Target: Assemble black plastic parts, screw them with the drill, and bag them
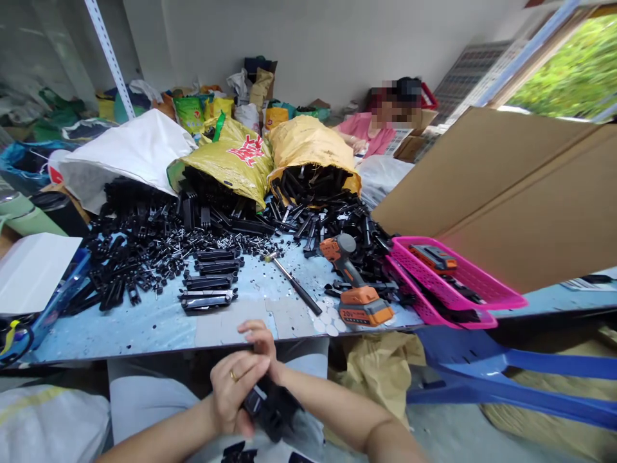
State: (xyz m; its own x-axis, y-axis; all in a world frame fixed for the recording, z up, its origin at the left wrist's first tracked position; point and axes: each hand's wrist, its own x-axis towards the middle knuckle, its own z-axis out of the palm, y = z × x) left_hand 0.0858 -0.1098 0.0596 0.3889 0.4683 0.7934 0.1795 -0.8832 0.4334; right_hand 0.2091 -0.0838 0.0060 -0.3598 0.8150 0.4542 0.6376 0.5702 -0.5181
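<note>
While both forearms reach in from the near edge, the hands meet over the person's lap, just short of the table. The left hand, with a ring on one finger, closes its fingers and thumb around a black part, which lies below the hands and tilts down toward the near right. The right hand presses up against the left from the far side, its fingers bent; whether it also pinches the part I cannot tell. A white sack stands near left, and a blue plastic seat is near right. On the near side of the table lies a stacked row of black pieces; to its right a hammer rests slantwise, and beyond that, farther right, an orange and black power tool stands on its battery. Pink baskets sit at the right edge, with a battery pack inside. Farther back, loose black parts and pins spread beneath a white bag, a yellow-green bag and an orange-yellow bag. A large cardboard sheet leans at right; beyond, a co-worker in pink sits.
</note>
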